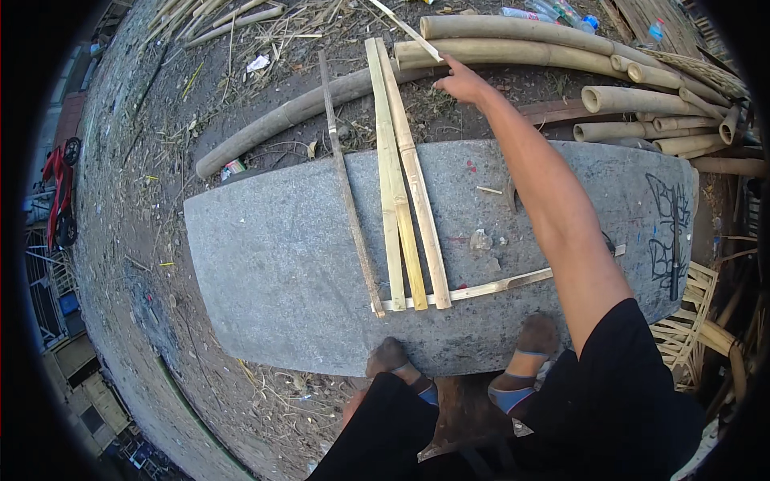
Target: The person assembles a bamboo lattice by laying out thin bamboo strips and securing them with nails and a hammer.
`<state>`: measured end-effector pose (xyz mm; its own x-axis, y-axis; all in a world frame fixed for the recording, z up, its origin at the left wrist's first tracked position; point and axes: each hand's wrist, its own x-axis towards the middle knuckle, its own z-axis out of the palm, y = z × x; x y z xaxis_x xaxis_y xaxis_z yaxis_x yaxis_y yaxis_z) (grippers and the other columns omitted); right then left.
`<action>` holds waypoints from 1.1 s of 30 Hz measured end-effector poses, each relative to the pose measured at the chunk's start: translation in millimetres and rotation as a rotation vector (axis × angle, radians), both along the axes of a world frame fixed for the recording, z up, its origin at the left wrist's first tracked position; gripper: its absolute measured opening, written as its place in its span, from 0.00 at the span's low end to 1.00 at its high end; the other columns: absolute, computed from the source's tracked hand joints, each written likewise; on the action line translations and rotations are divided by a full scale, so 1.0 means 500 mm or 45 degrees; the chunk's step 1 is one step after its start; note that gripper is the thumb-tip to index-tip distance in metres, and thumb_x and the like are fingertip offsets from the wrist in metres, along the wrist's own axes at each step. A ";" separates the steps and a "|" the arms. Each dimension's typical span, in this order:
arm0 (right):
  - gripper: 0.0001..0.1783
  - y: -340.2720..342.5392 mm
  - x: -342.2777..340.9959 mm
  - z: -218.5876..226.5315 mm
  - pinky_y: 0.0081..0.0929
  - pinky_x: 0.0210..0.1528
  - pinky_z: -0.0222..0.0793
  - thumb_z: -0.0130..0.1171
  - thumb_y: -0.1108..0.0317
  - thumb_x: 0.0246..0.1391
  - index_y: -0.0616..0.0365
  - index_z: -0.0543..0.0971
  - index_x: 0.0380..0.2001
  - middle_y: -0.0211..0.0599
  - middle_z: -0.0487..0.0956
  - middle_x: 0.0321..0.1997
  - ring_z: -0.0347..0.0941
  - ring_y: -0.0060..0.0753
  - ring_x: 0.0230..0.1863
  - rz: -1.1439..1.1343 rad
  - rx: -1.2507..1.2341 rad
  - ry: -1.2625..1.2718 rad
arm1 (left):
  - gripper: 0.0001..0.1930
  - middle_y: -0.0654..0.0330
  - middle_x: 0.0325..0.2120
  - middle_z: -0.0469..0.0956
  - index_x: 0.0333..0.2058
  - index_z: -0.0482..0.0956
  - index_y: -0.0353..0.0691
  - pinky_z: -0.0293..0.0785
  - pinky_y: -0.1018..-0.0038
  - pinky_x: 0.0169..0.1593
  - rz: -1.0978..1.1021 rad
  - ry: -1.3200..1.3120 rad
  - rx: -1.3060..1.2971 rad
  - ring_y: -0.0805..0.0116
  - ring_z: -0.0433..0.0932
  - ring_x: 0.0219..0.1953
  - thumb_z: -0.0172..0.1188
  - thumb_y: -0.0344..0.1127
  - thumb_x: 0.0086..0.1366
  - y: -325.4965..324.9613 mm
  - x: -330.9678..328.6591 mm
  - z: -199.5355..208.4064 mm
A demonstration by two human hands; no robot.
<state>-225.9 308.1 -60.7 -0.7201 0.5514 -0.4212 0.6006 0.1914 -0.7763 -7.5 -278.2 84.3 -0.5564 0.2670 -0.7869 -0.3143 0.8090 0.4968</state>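
Observation:
My right hand reaches far forward past the stone slab, index finger stretched out and thumb apart from it. Its fingertip is at the near end of a pale bamboo strip; I cannot tell whether they touch, and no grip on the strip shows. Only a small part of my left hand appears beside my left knee, its fingers hidden. Split bamboo strips lie lengthwise on the slab, with a darker, thin strip left of them. Their near ends meet a crosswise bamboo strip.
The grey slab has my feet at its near edge. Thick bamboo poles are piled beyond it to the right, near plastic bottles. One long pole lies along its far side. A woven bamboo piece stands at right.

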 end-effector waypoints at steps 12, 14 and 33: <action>0.16 -0.035 0.011 0.088 0.44 0.46 0.76 0.65 0.54 0.52 0.42 0.85 0.44 0.42 0.85 0.36 0.81 0.50 0.40 -0.155 0.847 0.277 | 0.20 0.51 0.38 0.81 0.50 0.77 0.38 0.75 0.64 0.47 -0.035 0.087 0.082 0.56 0.82 0.40 0.64 0.44 0.65 0.020 0.000 0.018; 0.13 -0.009 0.032 0.159 0.44 0.41 0.76 0.64 0.53 0.53 0.42 0.86 0.40 0.41 0.85 0.32 0.82 0.49 0.37 -0.119 0.982 0.355 | 0.18 0.51 0.39 0.81 0.49 0.78 0.37 0.75 0.64 0.47 -0.104 0.165 0.187 0.56 0.82 0.40 0.64 0.41 0.65 0.051 -0.017 0.026; 0.10 -0.212 0.674 0.874 0.38 0.37 0.74 0.66 0.61 0.54 0.55 0.84 0.35 0.40 0.84 0.32 0.81 0.46 0.35 0.401 1.460 0.862 | 0.12 0.53 0.47 0.78 0.51 0.74 0.31 0.72 0.65 0.53 -0.313 1.719 0.523 0.63 0.76 0.50 0.52 0.30 0.72 0.021 -0.122 0.578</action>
